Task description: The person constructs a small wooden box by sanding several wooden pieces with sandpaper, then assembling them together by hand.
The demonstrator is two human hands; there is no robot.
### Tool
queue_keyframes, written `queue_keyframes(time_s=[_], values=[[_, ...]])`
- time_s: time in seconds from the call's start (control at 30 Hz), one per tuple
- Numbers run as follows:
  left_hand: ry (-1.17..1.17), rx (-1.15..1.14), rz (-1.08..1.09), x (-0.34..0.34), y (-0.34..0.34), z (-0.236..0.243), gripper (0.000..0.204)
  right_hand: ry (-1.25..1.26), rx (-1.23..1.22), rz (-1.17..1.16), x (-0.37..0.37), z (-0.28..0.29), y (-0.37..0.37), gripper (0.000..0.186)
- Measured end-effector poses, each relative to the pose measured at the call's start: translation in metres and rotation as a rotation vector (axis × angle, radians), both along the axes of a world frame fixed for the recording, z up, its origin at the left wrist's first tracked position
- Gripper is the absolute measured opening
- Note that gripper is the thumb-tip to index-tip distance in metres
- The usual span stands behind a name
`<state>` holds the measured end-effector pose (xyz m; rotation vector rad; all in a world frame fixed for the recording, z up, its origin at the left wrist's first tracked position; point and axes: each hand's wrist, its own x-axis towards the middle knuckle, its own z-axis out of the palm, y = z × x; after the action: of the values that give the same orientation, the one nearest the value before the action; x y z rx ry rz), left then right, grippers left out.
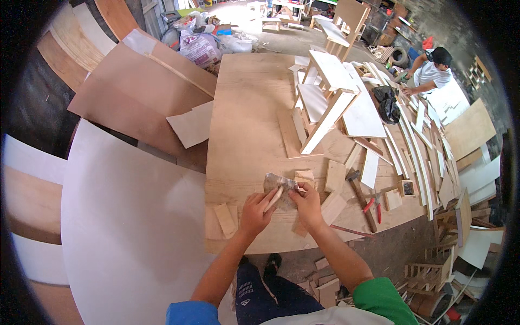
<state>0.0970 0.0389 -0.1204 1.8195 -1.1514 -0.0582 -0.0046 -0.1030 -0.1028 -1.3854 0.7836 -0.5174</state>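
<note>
Sandpaper being held over the plywood table

A plywood table (249, 108) is being worked at; on its near edge, a crumpled sheet of sandpaper (277, 184) is being gripped by the left hand (255, 212), a thin wooden stick (273, 199) pinched in its fingers, and by the right hand (306, 205), its fingers curled on the sheet.

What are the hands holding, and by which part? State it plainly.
Both hands share a grey crumpled sheet, maybe sandpaper, at its near edge. The left hand also pinches a thin pale wooden stick at its lower end; the right hand grips the sheet's right side.
</note>
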Motion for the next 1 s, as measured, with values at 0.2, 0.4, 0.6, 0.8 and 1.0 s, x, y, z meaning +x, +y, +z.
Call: queue_keyframes(time_s=[0.2, 0.4, 0.6, 0.8, 1.0], values=[[0.034, -0.09, 0.096, -0.019, -0.007, 0.0, 0.03, 0.016, -0.819, 0.143, -0.018, 0.028, 0.004, 0.03], [0.169, -0.173, 0.093, -0.03, -0.016, 0.002, 0.019, -0.024, -0.912, 0.307, -0.021, 0.032, -0.002, 0.048], [0.573, -0.216, 0.124, -0.048, 0.012, -0.02, 0.025, 0.263, -0.877, 0.526, -0.042, -0.012, -0.038, 0.045], [0.773, -0.073, 0.752, -0.023, 0.076, -0.067, 0.032, 0.425, -0.348, 0.106, -0.108, -0.082, -0.067, 0.022], [0.928, -0.067, 0.74, 0.025, 0.136, -0.136, 0.038, 0.311, 0.271, 0.031, -0.083, -0.123, 0.006, 0.017]])
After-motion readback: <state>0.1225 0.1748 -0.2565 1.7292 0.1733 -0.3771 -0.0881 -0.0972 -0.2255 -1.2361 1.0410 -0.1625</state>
